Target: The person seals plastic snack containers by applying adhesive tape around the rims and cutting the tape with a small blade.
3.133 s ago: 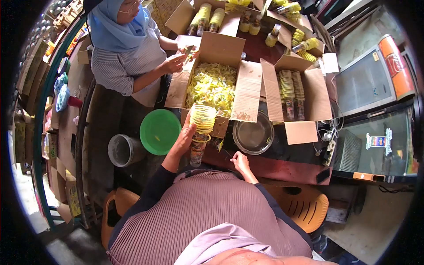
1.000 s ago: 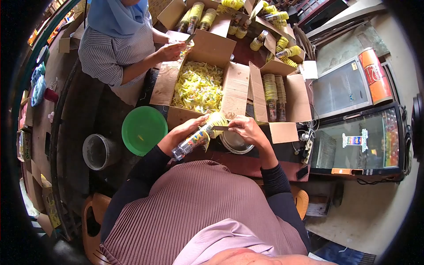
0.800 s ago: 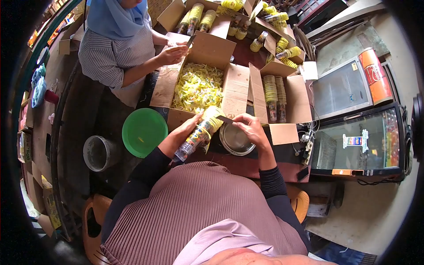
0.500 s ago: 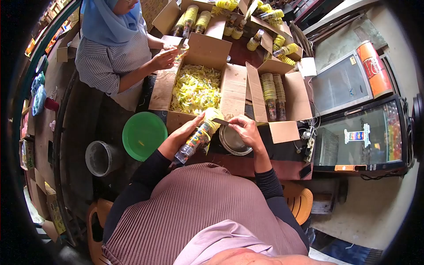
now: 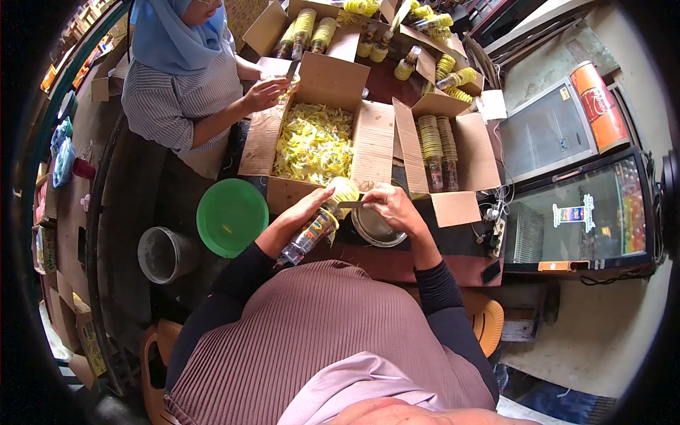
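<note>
My left hand (image 5: 304,209) is wrapped round a tilted stack of nested plastic cups (image 5: 313,231) with yellow rims and a dark printed bottom. In my right hand (image 5: 394,208) is a knife (image 5: 350,205), its flat dark blade lying against the side of the stack near the yellow rims. Behind the stack stands an open carton (image 5: 331,83) filled with yellow scraps (image 5: 315,142). Below my right hand is a round pale tub (image 5: 377,230), partly hidden by the hand.
A green basin (image 5: 230,218) and grey bucket (image 5: 159,255) are at left. Across the table a co-worker (image 5: 180,106) holds a blade and something small. Another carton (image 5: 471,142) at right holds cup stacks (image 5: 439,152); more stacks lie behind. A glass-fronted cooler (image 5: 574,219) stands at far right.
The knife blade has turned to lie more level and moved slightly lower and left along the stack. My right hand has shifted a little left; the left hand keeps its hold.
</note>
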Demonstrator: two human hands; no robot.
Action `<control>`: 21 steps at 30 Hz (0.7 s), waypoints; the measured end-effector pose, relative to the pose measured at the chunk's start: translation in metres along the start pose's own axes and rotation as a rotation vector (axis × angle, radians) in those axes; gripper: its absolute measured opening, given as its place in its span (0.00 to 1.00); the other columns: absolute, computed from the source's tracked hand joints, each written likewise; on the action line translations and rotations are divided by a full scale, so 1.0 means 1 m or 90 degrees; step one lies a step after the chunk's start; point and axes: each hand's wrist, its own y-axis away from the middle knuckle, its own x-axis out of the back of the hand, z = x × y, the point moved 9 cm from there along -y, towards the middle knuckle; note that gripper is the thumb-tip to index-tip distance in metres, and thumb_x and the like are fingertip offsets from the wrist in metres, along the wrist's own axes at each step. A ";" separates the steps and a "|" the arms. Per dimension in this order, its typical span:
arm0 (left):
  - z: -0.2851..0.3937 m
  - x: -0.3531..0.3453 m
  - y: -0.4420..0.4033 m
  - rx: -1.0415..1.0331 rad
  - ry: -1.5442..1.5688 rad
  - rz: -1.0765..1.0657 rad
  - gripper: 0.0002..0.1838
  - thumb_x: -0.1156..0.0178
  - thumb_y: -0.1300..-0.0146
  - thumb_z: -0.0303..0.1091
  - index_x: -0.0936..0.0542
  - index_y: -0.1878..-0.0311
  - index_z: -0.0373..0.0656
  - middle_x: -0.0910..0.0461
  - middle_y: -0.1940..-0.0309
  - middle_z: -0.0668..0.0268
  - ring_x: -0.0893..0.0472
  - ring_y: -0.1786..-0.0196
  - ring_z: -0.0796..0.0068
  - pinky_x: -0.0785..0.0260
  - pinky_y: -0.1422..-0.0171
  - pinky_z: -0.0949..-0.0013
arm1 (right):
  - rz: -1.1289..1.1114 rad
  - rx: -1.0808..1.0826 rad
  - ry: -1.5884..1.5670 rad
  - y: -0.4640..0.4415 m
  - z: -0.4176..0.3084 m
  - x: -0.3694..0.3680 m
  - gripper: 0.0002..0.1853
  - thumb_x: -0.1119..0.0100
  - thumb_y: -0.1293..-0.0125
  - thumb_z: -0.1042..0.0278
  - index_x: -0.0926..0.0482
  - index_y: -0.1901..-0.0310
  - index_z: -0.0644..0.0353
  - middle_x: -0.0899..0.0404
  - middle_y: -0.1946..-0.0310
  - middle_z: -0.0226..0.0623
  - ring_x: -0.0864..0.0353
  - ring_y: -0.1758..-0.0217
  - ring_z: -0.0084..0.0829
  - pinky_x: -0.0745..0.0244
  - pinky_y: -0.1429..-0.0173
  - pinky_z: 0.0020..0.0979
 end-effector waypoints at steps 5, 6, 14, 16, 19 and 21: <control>0.012 -0.004 0.009 -0.016 0.071 0.013 0.29 0.54 0.28 0.54 0.30 0.37 0.39 0.22 0.51 0.65 0.21 0.58 0.78 0.27 0.57 0.72 | -0.041 -0.039 -0.027 0.007 0.017 -0.007 0.06 0.38 0.43 0.76 0.18 0.64 0.64 0.20 0.69 0.44 0.19 0.63 0.40 0.25 0.57 0.36; 0.016 -0.003 0.011 -0.013 0.113 0.012 0.29 0.54 0.28 0.55 0.30 0.37 0.40 0.21 0.54 0.65 0.20 0.62 0.79 0.25 0.62 0.73 | -0.048 -0.068 -0.049 0.010 0.021 -0.008 0.05 0.38 0.42 0.76 0.18 0.64 0.64 0.19 0.68 0.43 0.19 0.62 0.38 0.25 0.57 0.35; 0.009 -0.010 0.011 0.034 0.122 0.034 0.30 0.53 0.29 0.57 0.29 0.37 0.41 0.20 0.56 0.65 0.20 0.66 0.78 0.25 0.64 0.73 | 0.068 -0.072 -0.092 0.009 0.009 0.012 0.06 0.39 0.41 0.76 0.18 0.62 0.64 0.19 0.66 0.42 0.18 0.61 0.35 0.25 0.55 0.32; 0.010 -0.009 0.008 0.005 0.083 0.025 0.30 0.53 0.29 0.57 0.29 0.36 0.41 0.19 0.56 0.65 0.20 0.63 0.78 0.25 0.61 0.72 | 0.072 0.001 -0.053 0.006 0.003 0.010 0.06 0.39 0.41 0.76 0.18 0.61 0.65 0.20 0.66 0.41 0.19 0.61 0.35 0.25 0.55 0.32; 0.022 -0.001 0.007 -0.088 0.024 0.030 0.31 0.53 0.28 0.56 0.32 0.34 0.41 0.21 0.50 0.63 0.20 0.60 0.76 0.24 0.58 0.70 | 0.034 -0.029 -0.077 0.006 0.013 0.003 0.06 0.38 0.41 0.77 0.18 0.62 0.65 0.20 0.66 0.41 0.19 0.61 0.35 0.25 0.55 0.32; -0.001 -0.004 0.008 0.085 0.080 -0.039 0.32 0.55 0.27 0.54 0.36 0.30 0.42 0.25 0.43 0.62 0.20 0.56 0.74 0.24 0.56 0.69 | 0.007 -0.035 -0.065 0.008 0.017 0.003 0.06 0.38 0.42 0.77 0.18 0.62 0.65 0.20 0.67 0.41 0.19 0.62 0.35 0.25 0.55 0.32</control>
